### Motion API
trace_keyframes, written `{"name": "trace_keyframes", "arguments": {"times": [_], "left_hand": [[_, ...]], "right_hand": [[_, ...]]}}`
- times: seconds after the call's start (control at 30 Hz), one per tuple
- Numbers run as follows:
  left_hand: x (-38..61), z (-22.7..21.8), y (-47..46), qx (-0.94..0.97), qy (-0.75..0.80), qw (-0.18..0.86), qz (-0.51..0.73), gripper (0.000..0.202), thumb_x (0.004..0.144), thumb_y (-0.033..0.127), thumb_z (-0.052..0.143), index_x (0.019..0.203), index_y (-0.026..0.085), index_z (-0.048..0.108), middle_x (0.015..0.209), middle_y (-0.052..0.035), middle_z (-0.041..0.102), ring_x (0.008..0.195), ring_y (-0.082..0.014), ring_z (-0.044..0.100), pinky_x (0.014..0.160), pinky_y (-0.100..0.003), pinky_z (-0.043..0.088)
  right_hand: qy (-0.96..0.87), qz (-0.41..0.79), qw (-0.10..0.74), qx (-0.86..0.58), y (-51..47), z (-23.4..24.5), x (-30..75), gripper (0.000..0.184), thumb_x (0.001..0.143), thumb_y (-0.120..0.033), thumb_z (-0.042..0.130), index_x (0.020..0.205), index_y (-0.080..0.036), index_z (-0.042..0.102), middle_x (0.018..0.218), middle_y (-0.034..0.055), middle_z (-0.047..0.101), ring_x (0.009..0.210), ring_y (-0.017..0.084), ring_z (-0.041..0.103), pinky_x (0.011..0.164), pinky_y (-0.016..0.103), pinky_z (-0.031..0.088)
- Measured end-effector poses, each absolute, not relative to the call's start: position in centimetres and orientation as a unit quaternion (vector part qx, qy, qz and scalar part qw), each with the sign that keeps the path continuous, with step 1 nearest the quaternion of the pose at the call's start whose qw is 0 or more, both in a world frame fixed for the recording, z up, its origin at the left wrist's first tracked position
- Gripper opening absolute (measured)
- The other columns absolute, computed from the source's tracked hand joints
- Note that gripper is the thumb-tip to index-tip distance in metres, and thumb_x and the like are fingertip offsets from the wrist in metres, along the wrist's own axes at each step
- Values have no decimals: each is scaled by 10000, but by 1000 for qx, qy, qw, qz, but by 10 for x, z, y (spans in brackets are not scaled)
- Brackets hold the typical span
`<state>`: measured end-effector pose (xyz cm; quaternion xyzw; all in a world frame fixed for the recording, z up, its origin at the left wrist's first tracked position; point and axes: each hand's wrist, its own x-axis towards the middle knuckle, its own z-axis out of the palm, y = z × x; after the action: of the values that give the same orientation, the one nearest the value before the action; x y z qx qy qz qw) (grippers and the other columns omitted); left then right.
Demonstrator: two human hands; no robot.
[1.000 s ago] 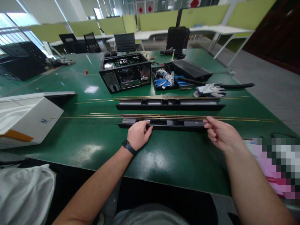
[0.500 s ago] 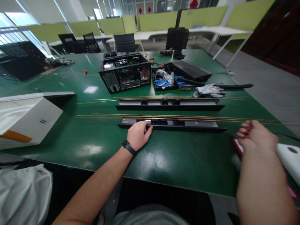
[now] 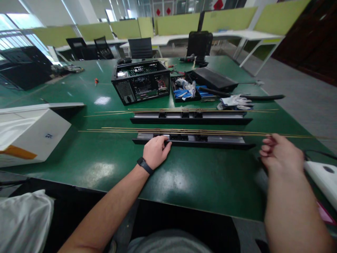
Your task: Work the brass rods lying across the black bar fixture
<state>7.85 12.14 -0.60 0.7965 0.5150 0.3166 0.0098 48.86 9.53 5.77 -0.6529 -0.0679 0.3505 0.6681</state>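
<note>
Two long black rails lie across the green table (image 3: 105, 168): a near rail (image 3: 210, 140) and a far rail (image 3: 189, 117). Thin brass rods (image 3: 118, 131) lie lengthwise over the near rail, and more brass rods (image 3: 110, 112) rest on the far one. My left hand (image 3: 155, 151) sits on the near rail's front edge near its left end, fingers curled over it. My right hand (image 3: 281, 154) is just past the rail's right end with its fingers pinched closed at the near rods; the fingertips are slightly blurred.
An open black computer case (image 3: 140, 82) stands behind the rails. Beside it are a tray with blue gloves (image 3: 185, 89) and a flat black unit (image 3: 213, 79). White gloves (image 3: 235, 102) and a black hose (image 3: 263, 96) lie right. A white box (image 3: 28, 133) sits left, a white device (image 3: 322, 177) near right.
My right hand slid right along the near rods, then back a little left. One rod's left end shifted right with it. My left hand stayed put on the rail.
</note>
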Motion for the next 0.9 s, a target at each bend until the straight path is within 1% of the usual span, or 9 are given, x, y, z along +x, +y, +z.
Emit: {"name": "trace_keyframes", "arguments": {"times": [0.1, 0.17, 0.37, 0.43, 0.5, 0.6, 0.67, 0.77, 0.9], "left_hand": [[78, -6, 121, 797, 515, 11, 315, 119, 1047, 334, 692, 1067, 220, 723, 757, 8, 674, 766, -195, 684, 744, -327, 511], [78, -6, 121, 796, 517, 12, 315, 121, 1048, 335, 690, 1073, 221, 723, 756, 8, 675, 769, -195, 687, 749, -325, 514], [79, -6, 121, 796, 516, 16, 317, 122, 1045, 336, 695, 1075, 221, 725, 751, 8, 671, 773, -197, 692, 753, -325, 522], [79, -7, 121, 796, 516, 17, 316, 126, 1048, 342, 689, 1079, 224, 724, 757, 6, 675, 779, -198, 694, 761, -325, 526], [78, -7, 121, 795, 516, 16, 317, 128, 1049, 343, 685, 1078, 224, 723, 762, 4, 677, 782, -198, 695, 764, -324, 528], [78, -7, 121, 795, 514, 15, 322, 130, 1048, 340, 687, 1078, 220, 727, 764, 2, 677, 781, -198, 696, 765, -321, 529], [78, -6, 121, 796, 513, 16, 321, 130, 1047, 339, 691, 1079, 219, 729, 762, 2, 678, 781, -198, 696, 765, -321, 530], [79, -5, 121, 796, 516, 16, 317, 126, 1047, 336, 689, 1081, 221, 730, 763, 3, 678, 783, -199, 698, 770, -324, 535], [79, -5, 121, 795, 519, 16, 315, 136, 1049, 341, 684, 1093, 223, 735, 772, -1, 684, 788, -199, 701, 777, -324, 542]], "right_hand": [[-95, 364, 651, -659, 94, 65, 468, 183, 1000, -98, 657, 826, -153, 635, 631, -14, 583, 345, 39, 376, 308, 177, 244], [-113, 395, 639, -650, 93, 68, 458, 188, 998, -95, 676, 819, -143, 646, 625, -5, 594, 328, 40, 369, 290, 171, 244], [-164, 485, 573, -641, 92, 70, 444, 160, 1035, -127, 643, 885, -135, 697, 601, -18, 566, 306, 42, 319, 262, 169, 220], [-179, 508, 554, -635, 92, 67, 438, 143, 1041, -155, 657, 910, -132, 708, 609, -18, 575, 309, 38, 315, 264, 161, 210], [-193, 524, 540, -630, 93, 64, 430, 120, 1030, -209, 718, 934, -137, 712, 636, -14, 605, 317, 35, 326, 269, 152, 213], [-210, 539, 523, -626, 95, 60, 420, 158, 1027, -276, 754, 958, -140, 713, 673, 1, 646, 325, 34, 335, 272, 152, 222], [-203, 540, 522, -628, 96, 60, 417, 174, 1068, -267, 683, 956, -136, 708, 670, 6, 648, 323, 36, 333, 271, 156, 221], [-170, 517, 553, -631, 96, 62, 418, 214, 1097, -200, 588, 909, -147, 673, 642, -14, 615, 319, 39, 331, 272, 159, 219], [-165, 501, 579, -622, 97, 61, 424, 177, 1063, -178, 652, 888, -156, 656, 644, -35, 597, 326, 34, 345, 276, 154, 225]]}}
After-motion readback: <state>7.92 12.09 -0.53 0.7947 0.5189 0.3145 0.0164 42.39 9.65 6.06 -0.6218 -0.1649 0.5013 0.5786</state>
